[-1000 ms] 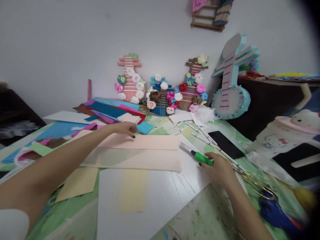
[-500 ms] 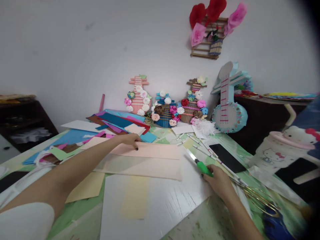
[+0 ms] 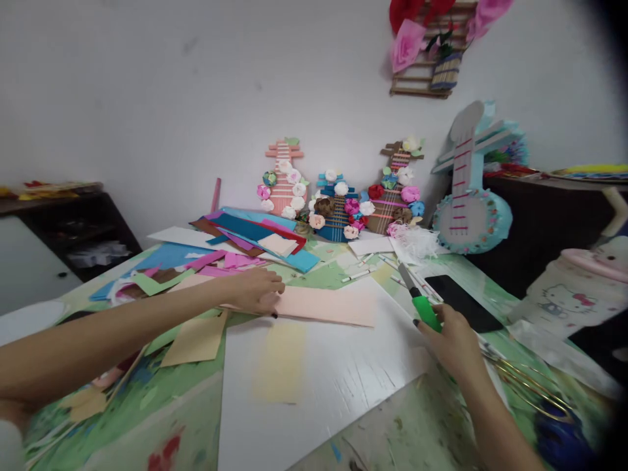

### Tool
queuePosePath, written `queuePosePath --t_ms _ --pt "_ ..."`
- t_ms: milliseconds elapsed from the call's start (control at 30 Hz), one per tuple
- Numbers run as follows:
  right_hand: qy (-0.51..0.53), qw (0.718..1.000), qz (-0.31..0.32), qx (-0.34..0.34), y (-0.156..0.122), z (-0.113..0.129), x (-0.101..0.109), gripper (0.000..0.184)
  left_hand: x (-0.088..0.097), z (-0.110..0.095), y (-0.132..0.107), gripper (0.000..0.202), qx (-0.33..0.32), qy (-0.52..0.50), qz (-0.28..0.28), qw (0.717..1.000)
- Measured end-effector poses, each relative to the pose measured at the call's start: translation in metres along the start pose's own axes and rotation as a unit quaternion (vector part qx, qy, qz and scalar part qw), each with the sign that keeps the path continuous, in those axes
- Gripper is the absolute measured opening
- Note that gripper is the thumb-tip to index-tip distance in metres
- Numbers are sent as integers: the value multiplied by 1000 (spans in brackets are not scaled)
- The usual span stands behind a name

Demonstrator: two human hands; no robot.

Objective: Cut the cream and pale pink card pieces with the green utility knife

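Observation:
My left hand [image 3: 255, 292] rests with fingers curled on the near edge of a long pale pink sheet [image 3: 333, 305] lying across a white board [image 3: 314, 386]. My right hand [image 3: 451, 337] is closed around a green-handled craft knife [image 3: 420, 306] whose blade points up and away, just right of the pink sheet. A yellowish paper strip [image 3: 280, 361] lies on the white board below the pink sheet.
Coloured foam sheets [image 3: 255, 234] are piled at the back left. Several flower-decorated paper guitars [image 3: 338, 199] lean on the wall, with a larger blue one [image 3: 468, 196] to the right. A black phone [image 3: 461, 302], white sticks [image 3: 366, 271] and gold scissors [image 3: 532, 386] lie on the right.
My left hand has drawn the pink sheet closer and slid down its edge. My right hand lifted the knife so the blade tilts upward. The view shifted left.

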State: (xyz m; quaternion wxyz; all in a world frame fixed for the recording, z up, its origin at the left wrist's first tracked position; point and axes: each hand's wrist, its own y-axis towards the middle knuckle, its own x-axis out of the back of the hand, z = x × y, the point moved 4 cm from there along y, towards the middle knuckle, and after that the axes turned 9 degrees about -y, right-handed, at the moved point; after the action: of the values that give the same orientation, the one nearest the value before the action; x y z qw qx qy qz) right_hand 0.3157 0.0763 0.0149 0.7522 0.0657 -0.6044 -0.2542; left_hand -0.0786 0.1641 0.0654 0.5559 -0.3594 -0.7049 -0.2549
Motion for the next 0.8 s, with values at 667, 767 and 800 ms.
queuePosePath --t_ms 667,767,800 --pt "83 995 43 -34 2 1 4 45 59 88 22 26 114 -276 -18 954" --pt "91 995 39 -30 0 -3 -1 42 109 116 4 26 124 -305 -86 940" --pt "92 995 38 -29 -1 -6 -4 40 126 126 -1 25 130 -309 -112 935"
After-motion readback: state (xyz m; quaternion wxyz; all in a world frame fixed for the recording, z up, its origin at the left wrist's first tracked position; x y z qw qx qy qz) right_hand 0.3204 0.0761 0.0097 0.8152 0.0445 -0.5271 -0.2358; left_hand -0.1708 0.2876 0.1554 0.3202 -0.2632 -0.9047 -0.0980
